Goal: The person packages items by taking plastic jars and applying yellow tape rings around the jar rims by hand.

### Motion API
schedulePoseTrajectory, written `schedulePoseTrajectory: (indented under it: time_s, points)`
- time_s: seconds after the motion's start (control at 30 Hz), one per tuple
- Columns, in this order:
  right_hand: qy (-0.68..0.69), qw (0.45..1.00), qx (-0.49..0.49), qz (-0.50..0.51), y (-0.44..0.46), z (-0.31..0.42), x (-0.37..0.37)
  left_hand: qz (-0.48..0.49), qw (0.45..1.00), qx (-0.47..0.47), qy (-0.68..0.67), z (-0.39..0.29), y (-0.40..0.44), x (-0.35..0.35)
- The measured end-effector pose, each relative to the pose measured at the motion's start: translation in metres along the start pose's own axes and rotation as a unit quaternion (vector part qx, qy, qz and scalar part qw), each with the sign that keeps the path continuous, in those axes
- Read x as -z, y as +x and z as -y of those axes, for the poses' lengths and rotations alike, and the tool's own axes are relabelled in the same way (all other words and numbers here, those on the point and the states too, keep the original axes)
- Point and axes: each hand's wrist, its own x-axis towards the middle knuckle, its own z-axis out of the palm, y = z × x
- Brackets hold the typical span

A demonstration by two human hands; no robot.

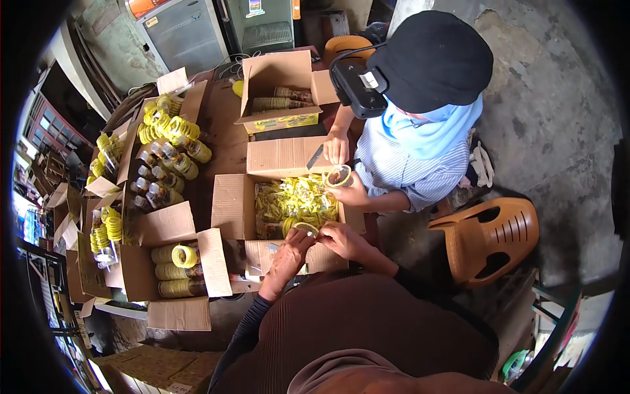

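Close in front of my body, a yellow-rimmed plastic cup (306, 228) is held at the near edge of an open cardboard box (231, 209). My left hand (289, 258) has its fingers closed on the cup's near side. From the right, my right hand (344, 240) pinches at the same rim, its fingertips partly hidden. Inside the box lies a heap of yellow plastic scraps (295, 200). By my left fingers a small grey flat piece (272, 247) shows, too small to name.
Across the box a co-worker (420, 154) holds a similar cup (339, 176) and a flat blade (315, 156). Stacked cups fill a left box (178, 289) and a far box (275, 121). Bundled yellow-ringed cups (174, 131) stand left. An orange plastic chair (489, 236) is at right.
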Motion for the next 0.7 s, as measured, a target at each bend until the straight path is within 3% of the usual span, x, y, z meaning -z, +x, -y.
schedulePoseTrajectory:
  time_s: [0.4, 0.47, 0.53, 0.6, 0.63, 0.7]
  points:
    - [-0.087, 0.982, -0.037, -0.162, 0.01, 0.01, -0.057, -0.015, 1.0, -0.012, -0.006, 0.024, -0.022, 0.007]
    - [-0.124, 0.945, -0.154, -0.262, 0.009, -0.015, -0.058, -0.032, 0.999, -0.024, -0.036, 0.022, -0.031, 0.013]
    - [-0.109, 0.928, -0.171, -0.312, -0.002, -0.035, -0.037, -0.059, 0.997, -0.015, -0.041, 0.025, -0.045, 0.022]
    - [-0.087, 0.94, -0.139, -0.299, -0.011, -0.043, -0.029, -0.075, 0.997, 0.006, -0.03, 0.042, -0.056, 0.034]
    - [-0.066, 0.95, -0.11, -0.286, -0.012, -0.041, -0.032, -0.1, 0.995, -0.03, -0.005, 0.049, -0.054, 0.044]
    - [-0.048, 0.957, -0.099, -0.268, -0.008, -0.034, -0.042, -0.145, 0.989, 0.03, -0.02, 0.053, -0.054, 0.056]
